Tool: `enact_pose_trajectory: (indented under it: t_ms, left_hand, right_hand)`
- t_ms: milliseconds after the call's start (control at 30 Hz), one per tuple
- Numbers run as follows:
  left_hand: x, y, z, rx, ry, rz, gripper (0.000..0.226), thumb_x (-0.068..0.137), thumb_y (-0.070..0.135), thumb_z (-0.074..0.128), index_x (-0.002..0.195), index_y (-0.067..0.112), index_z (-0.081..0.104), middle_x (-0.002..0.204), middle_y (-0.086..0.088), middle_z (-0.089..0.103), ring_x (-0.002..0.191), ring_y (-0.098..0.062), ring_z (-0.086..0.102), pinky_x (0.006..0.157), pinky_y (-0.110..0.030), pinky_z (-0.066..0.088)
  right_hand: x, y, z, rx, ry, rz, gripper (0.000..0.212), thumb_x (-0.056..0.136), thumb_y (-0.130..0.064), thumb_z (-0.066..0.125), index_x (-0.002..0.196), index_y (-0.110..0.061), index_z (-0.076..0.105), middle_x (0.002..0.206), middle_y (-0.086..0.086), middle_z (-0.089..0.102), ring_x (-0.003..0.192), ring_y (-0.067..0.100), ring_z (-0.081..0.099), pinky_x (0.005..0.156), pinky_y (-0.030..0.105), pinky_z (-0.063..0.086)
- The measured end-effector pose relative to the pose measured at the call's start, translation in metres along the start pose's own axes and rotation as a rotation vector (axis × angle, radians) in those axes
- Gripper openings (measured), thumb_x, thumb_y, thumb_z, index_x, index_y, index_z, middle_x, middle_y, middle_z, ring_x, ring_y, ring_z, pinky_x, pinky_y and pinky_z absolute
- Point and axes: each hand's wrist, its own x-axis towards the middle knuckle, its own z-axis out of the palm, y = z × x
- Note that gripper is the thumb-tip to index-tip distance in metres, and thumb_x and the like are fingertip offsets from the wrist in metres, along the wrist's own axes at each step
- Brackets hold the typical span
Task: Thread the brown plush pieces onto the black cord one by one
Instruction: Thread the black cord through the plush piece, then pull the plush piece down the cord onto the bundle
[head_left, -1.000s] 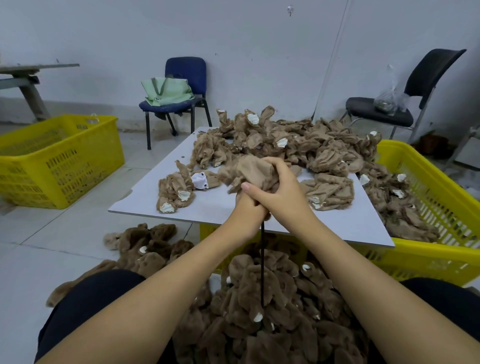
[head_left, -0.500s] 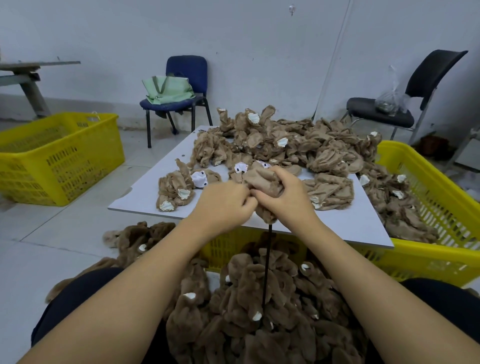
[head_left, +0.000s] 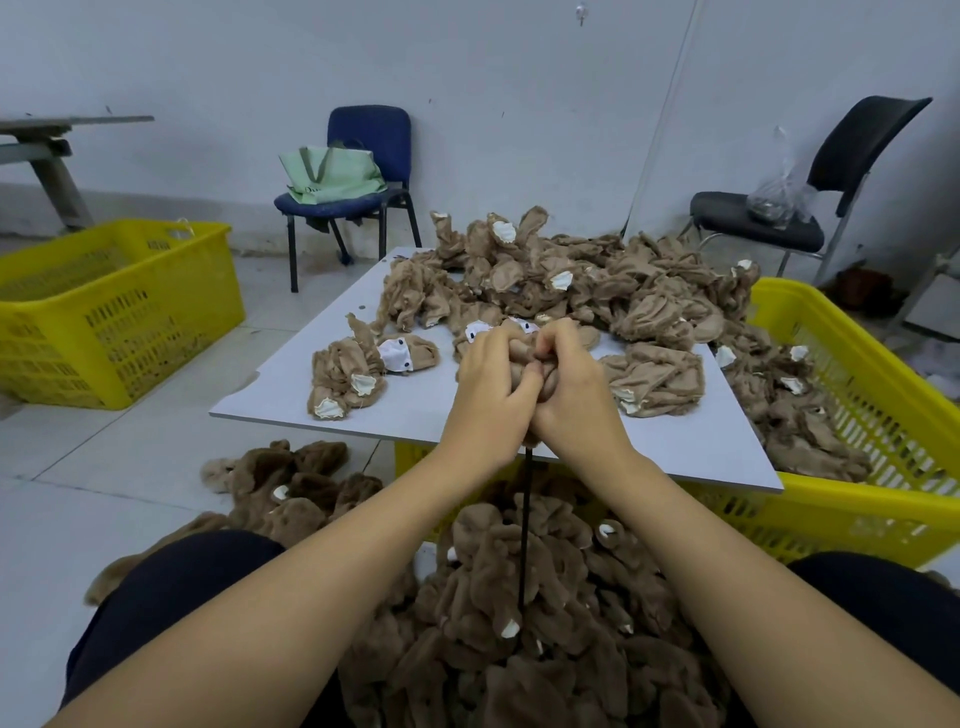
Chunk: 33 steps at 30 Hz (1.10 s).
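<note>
Head view: crumpled tan plush piece (head_left: 524, 358) between both hands (head_left: 535, 395).

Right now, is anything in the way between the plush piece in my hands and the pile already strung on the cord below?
Nothing visible: the black cord hangs bare from the plush piece to the strung pile.

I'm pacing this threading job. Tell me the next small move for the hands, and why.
Probably slide the plush piece down the black cord. Both the left hand and the right hand grip it bunched at the cord's top, and the cord hangs taut below into the threaded pile, so the piece looks ready to join it.
</note>
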Motion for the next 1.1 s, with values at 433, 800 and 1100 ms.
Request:
enact_pose_trajectory:
  t_ms: [433,800,1100]
  left_hand:
    - [-0.004,-0.006,0.004,-0.122,0.043,0.038,0.010,0.092,0.037,0.038,0.094,0.047,0.038,0.098,0.004,0.044,0.094,-0.023,0.047,0.085,-0.053,0.047]
    - [-0.007,-0.008,-0.001,0.013,-0.025,0.160,0.023,0.098,0.021,0.037,0.112,0.013,0.053,0.104,0.001,0.047,0.102,-0.019,0.048,0.088,-0.033,0.044]
    - [-0.013,-0.028,0.005,0.128,-0.098,0.054,0.010,0.105,0.029,0.040,0.100,0.021,0.039,0.092,0.001,0.049,0.079,-0.010,0.052,0.061,-0.029,0.037]
  right_hand:
    - [-0.001,-0.002,-0.001,-0.120,0.062,-0.213,0.017,0.093,-0.008,0.071,0.088,-0.001,0.056,0.087,0.008,0.058,0.074,0.025,0.052,0.060,0.040,0.045]
    - [-0.008,-0.005,0.002,-0.138,0.077,-0.218,0.015,0.083,0.004,0.071,0.098,0.004,0.068,0.116,0.012,0.069,0.100,0.025,0.066,0.081,0.028,0.053]
    - [-0.019,0.002,0.012,-0.009,-0.147,0.058,0.049,0.088,0.002,0.060,0.105,-0.032,0.028,0.097,0.007,0.054,0.086,0.024,0.054,0.067,0.035,0.042]
